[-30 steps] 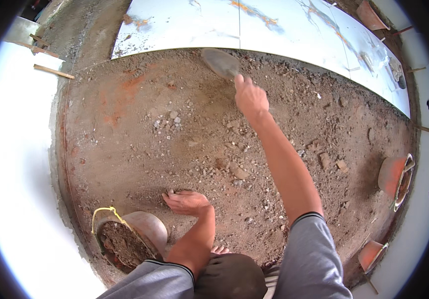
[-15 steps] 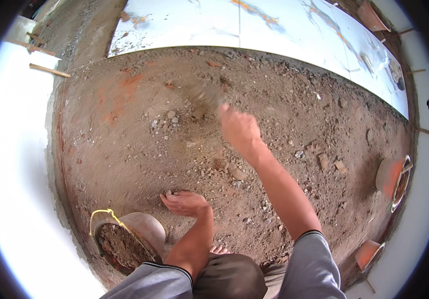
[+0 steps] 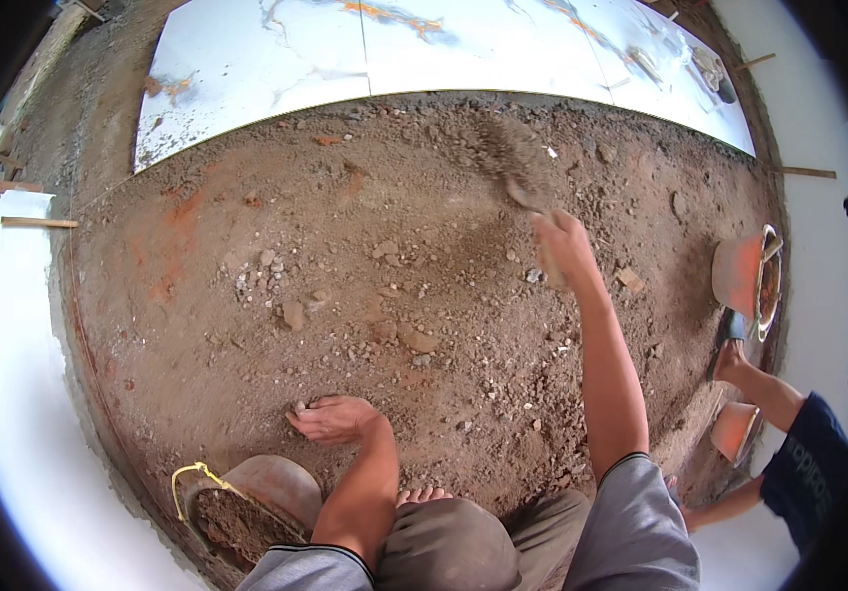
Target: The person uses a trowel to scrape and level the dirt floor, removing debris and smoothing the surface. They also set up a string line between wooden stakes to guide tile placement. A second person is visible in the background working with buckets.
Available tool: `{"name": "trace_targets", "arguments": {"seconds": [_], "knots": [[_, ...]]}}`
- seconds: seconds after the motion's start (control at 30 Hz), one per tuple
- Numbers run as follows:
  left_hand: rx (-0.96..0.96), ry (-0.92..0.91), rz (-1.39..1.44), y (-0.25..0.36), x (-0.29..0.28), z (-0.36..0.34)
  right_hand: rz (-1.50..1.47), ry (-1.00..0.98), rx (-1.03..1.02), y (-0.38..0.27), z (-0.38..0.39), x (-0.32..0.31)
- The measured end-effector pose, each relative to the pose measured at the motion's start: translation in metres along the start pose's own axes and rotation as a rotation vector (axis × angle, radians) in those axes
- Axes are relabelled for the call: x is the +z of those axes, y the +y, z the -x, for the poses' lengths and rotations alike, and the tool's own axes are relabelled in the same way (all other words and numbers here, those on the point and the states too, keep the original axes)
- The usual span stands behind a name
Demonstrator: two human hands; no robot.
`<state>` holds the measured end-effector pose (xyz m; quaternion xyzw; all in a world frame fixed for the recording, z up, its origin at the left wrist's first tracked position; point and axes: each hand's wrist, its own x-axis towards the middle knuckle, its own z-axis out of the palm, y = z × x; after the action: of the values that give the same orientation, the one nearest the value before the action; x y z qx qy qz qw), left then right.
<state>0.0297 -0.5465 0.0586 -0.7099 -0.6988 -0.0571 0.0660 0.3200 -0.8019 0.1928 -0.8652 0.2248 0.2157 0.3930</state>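
Note:
My right hand (image 3: 567, 248) is closed round the handle of a trowel (image 3: 521, 194), reaching forward over the rough soil (image 3: 345, 207). The trowel's blade is smeared by motion, and loose dirt (image 3: 505, 150) scatters just beyond it. Low over the ground on the left, my left hand (image 3: 333, 421) has its fingers drawn together on what looks like a small grey stone (image 3: 298, 406). Beside my left forearm a bucket (image 3: 281, 485) with a yellow handle leans over, soil inside it.
White marbled tiles (image 3: 266, 69) border the soil at the far side. White walls (image 3: 10, 394) stand left and right. At the right are an orange bucket (image 3: 737, 276), a second one (image 3: 732, 430), and another person's bent leg (image 3: 764, 379) and arm. Stones and lumps dot the ground.
My right hand has swung the trowel to the right, flinging dirt. The view has shifted right, and another person has come into sight there. My left hand stays low near the ground.

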Motion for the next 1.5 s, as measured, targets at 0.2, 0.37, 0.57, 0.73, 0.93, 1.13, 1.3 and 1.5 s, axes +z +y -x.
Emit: {"name": "trace_targets", "arguments": {"seconds": [0.2,0.37,0.57,0.73,0.93,1.13,1.3,1.5], "knots": [[0.042,0.025,0.012,0.001,0.002,0.001,-0.359,-0.037,-0.142,0.041,-0.035,0.000],[0.142,0.012,0.049,0.002,-0.001,0.001,-0.516,-0.026,-0.098,0.033,-0.050,-0.002],[0.127,0.005,0.057,0.005,-0.004,0.000,-0.766,0.433,0.218,0.051,0.008,0.027],[0.080,0.031,0.045,-0.002,0.008,-0.001,-0.044,-0.252,-0.224,0.036,-0.017,0.010],[0.130,0.025,0.087,-0.008,0.019,-0.004,0.290,0.122,-0.231,0.078,-0.042,-0.080],[0.163,-0.008,0.160,-0.005,0.015,-0.002,-0.057,0.301,0.066,0.171,0.020,-0.108],[0.326,-0.006,0.275,-0.009,0.016,-0.013,-0.583,-0.040,-0.128,0.145,0.000,-0.039],[0.338,0.041,0.304,0.082,-0.025,0.052,-0.313,0.206,-0.045,0.180,0.091,-0.015]]}}
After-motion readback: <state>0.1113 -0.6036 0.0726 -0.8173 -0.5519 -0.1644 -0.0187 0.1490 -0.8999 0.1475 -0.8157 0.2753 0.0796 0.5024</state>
